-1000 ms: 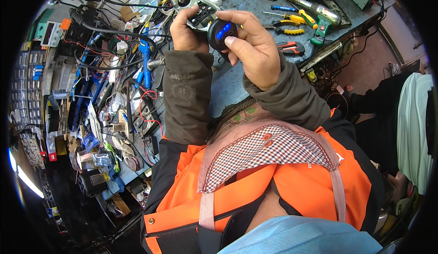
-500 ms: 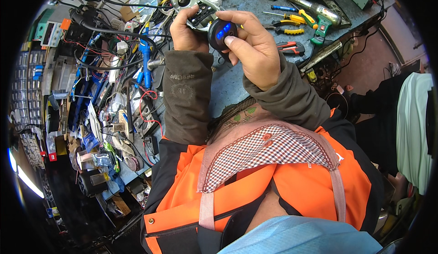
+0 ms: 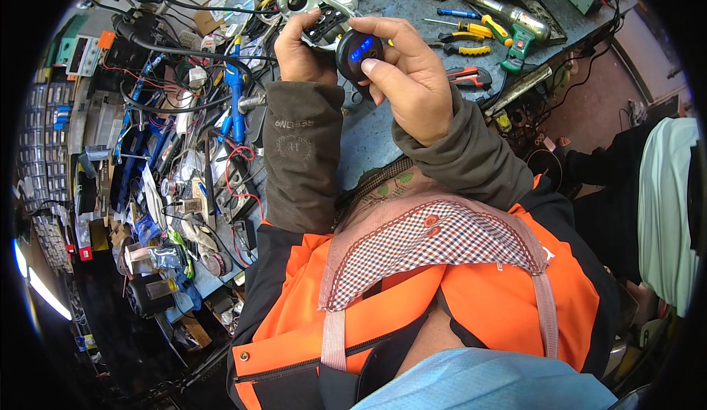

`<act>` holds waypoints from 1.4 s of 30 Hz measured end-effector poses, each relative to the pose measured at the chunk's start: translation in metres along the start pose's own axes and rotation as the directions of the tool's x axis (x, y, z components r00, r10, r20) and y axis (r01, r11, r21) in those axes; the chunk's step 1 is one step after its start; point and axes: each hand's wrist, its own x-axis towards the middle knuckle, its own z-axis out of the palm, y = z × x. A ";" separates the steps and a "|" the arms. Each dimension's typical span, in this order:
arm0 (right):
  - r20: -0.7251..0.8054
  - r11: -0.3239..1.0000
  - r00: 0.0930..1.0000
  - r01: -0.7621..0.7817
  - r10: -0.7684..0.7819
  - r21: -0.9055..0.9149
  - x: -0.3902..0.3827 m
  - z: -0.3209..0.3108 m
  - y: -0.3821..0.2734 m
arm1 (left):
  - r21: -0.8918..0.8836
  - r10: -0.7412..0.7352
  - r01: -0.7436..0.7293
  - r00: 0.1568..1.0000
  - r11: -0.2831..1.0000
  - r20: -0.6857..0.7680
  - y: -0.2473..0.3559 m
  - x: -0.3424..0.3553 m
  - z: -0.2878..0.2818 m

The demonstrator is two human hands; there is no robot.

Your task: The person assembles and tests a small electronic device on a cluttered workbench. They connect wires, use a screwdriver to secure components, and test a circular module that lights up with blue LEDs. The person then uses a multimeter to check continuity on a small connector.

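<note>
1. Blue workbench (image 3: 368,134) lies beneath the pale housing (image 3: 324,27);
2. right hand (image 3: 407,78), right of the housing, pinches the black round display (image 3: 356,56), thumb on its face;
3. left hand (image 3: 300,58), at the housing's near left, grips it;
4. display, just beside the housing, glows blue; best pressed lightly, lit part unhidden.

The round black device (image 3: 352,58) is in the upper middle of the frame, tilted, with blue digits glowing on its face. Just beside its upper left is the silver-grey casing with round opening (image 3: 328,19); whether both are joined is unclear.
</note>
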 end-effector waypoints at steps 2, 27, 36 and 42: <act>-0.023 0.999 1.000 -0.010 0.011 0.045 0.001 0.002 -0.001 | -0.003 -0.003 0.003 1.000 1.000 0.003 0.000 -0.001 0.000; 0.012 1.000 1.000 -0.019 0.019 0.025 -0.001 -0.001 -0.002 | -0.010 -0.004 0.004 1.000 1.000 0.013 0.001 0.000 -0.001; 0.001 1.000 1.000 0.023 -0.023 0.009 0.001 0.002 0.001 | -0.004 -0.006 0.006 1.000 1.000 0.012 0.000 0.003 -0.004; -0.019 0.993 0.999 -0.039 0.041 0.111 0.001 0.002 -0.003 | 0.006 -0.019 0.019 0.999 1.000 0.026 0.001 0.001 -0.001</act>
